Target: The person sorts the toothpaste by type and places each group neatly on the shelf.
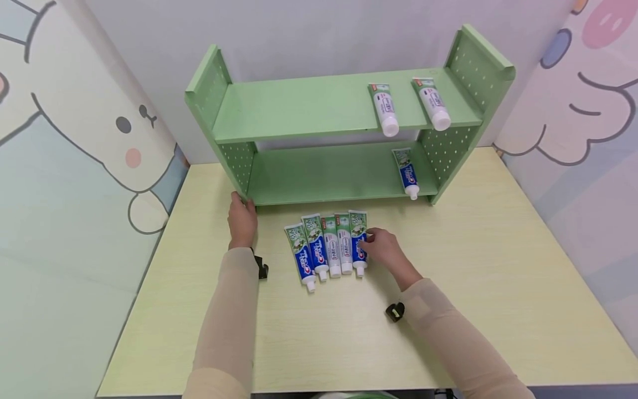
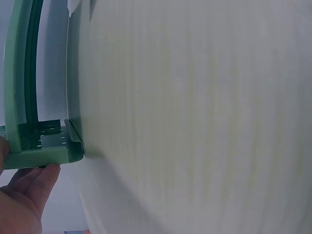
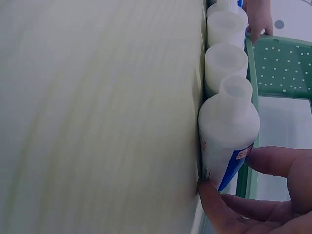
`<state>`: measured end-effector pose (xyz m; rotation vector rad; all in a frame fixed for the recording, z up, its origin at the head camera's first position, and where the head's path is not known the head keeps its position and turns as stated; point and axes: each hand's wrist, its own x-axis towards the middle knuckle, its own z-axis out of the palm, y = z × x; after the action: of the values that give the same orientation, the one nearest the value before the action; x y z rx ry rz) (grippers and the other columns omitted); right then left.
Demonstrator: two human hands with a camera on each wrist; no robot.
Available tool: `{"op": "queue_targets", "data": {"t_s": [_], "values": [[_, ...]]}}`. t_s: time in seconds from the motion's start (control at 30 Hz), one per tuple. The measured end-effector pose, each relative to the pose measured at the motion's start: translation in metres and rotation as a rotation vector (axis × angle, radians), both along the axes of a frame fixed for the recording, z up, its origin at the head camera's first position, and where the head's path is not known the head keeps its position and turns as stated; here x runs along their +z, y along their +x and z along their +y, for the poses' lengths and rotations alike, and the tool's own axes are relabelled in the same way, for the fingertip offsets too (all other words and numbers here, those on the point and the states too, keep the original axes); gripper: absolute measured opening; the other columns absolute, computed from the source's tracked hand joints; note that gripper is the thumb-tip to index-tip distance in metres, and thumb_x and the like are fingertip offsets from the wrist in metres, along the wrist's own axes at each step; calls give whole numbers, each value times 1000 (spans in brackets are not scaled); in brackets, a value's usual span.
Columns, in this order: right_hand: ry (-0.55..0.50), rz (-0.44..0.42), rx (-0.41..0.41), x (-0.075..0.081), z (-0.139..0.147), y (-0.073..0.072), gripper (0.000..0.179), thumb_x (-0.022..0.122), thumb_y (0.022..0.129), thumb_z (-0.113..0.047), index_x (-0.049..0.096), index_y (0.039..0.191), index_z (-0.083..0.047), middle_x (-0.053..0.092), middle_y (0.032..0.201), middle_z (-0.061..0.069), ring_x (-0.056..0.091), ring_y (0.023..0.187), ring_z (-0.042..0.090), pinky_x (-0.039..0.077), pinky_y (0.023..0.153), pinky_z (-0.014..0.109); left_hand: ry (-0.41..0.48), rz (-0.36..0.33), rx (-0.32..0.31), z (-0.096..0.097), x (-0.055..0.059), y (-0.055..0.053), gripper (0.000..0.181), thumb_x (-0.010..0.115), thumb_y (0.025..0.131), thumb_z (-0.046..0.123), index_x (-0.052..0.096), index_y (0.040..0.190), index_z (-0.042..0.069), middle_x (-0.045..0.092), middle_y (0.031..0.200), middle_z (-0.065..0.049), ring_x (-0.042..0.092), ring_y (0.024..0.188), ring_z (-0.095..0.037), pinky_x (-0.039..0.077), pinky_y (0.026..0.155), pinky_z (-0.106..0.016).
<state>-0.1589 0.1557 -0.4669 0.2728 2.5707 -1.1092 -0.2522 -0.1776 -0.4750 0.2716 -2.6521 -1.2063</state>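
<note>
So my pale wood-look tabletop [image 1: 478,288] has a green two-tier shelf [image 1: 299,108] standing on it, plus five toothpaste tubes [image 1: 332,246] lying in a row in front of me. Shelf's got two white-and-green tubes [image 1: 384,109] up top, one blue-and-green tube [image 1: 406,172] down below.

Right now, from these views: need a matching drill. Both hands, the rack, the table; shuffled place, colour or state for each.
Column one
1. Left hand
2. Right hand
3. Rack
4. Table

Column two
A. Pinches a blue-and-green tube
B. Pale yellow
C. At the rack's left end
D. Green, with two tiers

Pairs: 1-C, 2-A, 3-D, 4-B
</note>
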Motion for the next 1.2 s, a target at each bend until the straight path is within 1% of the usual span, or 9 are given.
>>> {"op": "queue_targets", "data": {"t_s": [0.23,0.37,0.5,0.67,0.93,1.2], "values": [[2,-13,-7,0,-4,-1,59,66,94,-20,43,141,6,60,120,23,61,96,28,53,79,38,0,7,0,-1,-2,-1,34,38,107,22,35,133,1,55,120,-21,57,103,-36,46,82,-49],[4,-10,-6,-1,-5,-1,60,66,93,-20,42,141,7,60,120,24,62,96,27,52,79,38,0,11,-3,-2,-2,0,35,38,107,22,35,134,1,55,121,-22,57,106,-36,46,84,-50],[-20,-4,-6,-4,-6,-3,63,68,91,-20,41,141,8,61,119,23,62,91,25,53,76,36,1,9,-4,-2,-1,0,35,39,107,23,35,134,1,54,123,-22,56,110,-37,46,86,-50],[-45,-6,-14,-5,-6,-3,65,69,90,-19,39,141,7,61,117,22,61,88,23,52,74,34,4,9,-5,-2,-1,0,35,39,107,23,35,134,1,54,123,-22,56,110,-38,45,86,-50],[-29,2,-17,-3,-6,-2,67,69,89,-15,36,143,7,57,125,26,60,96,28,52,81,38,9,18,-5,0,-1,1,34,39,107,22,36,133,1,54,121,-21,56,107,-37,46,85,-50],[-44,8,-33,-3,-8,-1,68,68,89,-12,34,145,7,57,124,26,60,98,29,53,80,38,13,15,-6,0,-1,1,34,38,107,21,35,135,2,54,123,-21,56,109,-36,46,86,-50]]}}
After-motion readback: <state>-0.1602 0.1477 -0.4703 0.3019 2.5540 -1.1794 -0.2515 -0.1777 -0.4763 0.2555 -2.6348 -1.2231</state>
